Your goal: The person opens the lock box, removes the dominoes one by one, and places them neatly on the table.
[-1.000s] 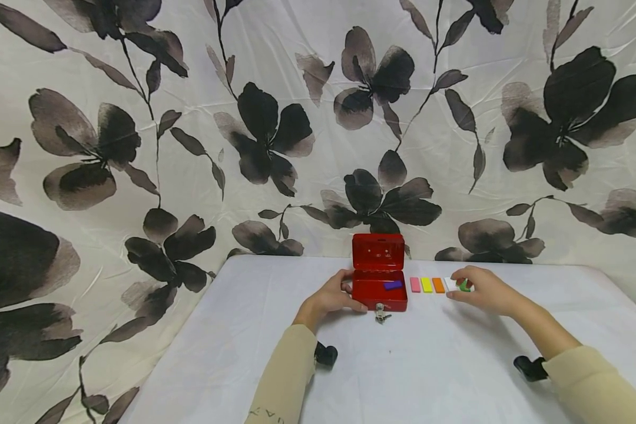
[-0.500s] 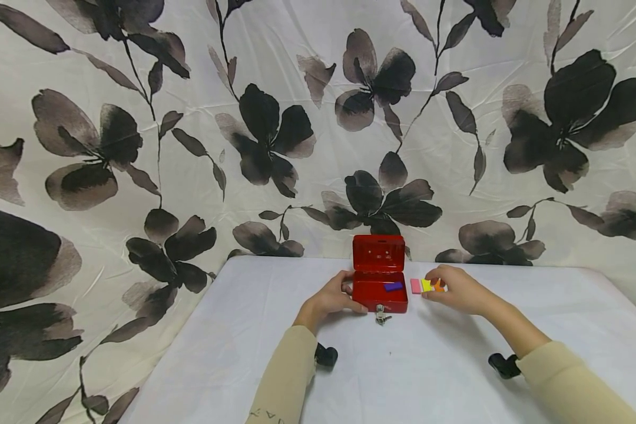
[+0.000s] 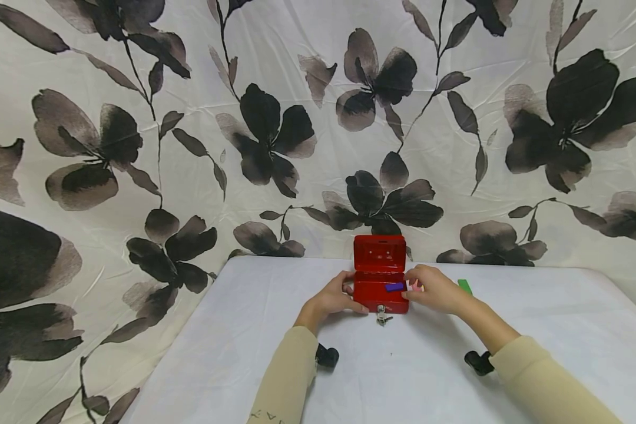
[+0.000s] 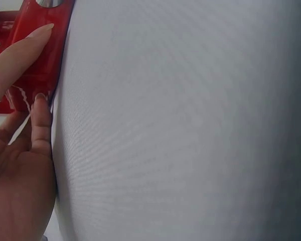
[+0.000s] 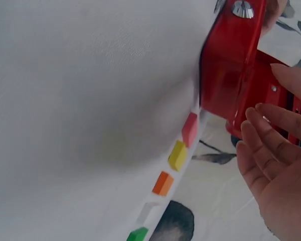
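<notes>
A small red cash box (image 3: 370,294) stands with its lid (image 3: 380,252) raised, and a purple block (image 3: 394,287) lies inside. My left hand (image 3: 333,296) grips the box's left side; in the left wrist view its thumb (image 4: 27,52) lies along the front. Over the right rim is my right hand (image 3: 436,288), fingers relaxed, with nothing visible between them in the right wrist view. In that view a row leads away from the box: pink block (image 5: 189,129), yellow block (image 5: 177,155), orange block (image 5: 162,184), white block (image 5: 148,213), green block (image 5: 138,234).
Keys (image 3: 384,319) hang from the lock at the box's front. A white cloth (image 3: 392,377) covers the table, and a floral curtain (image 3: 297,147) hangs right behind its back edge. Black wrist mounts (image 3: 326,356) show at both sleeves.
My right hand has moved left along the row of blocks, from the green one to the box's right rim. My left hand has stayed on the box.
</notes>
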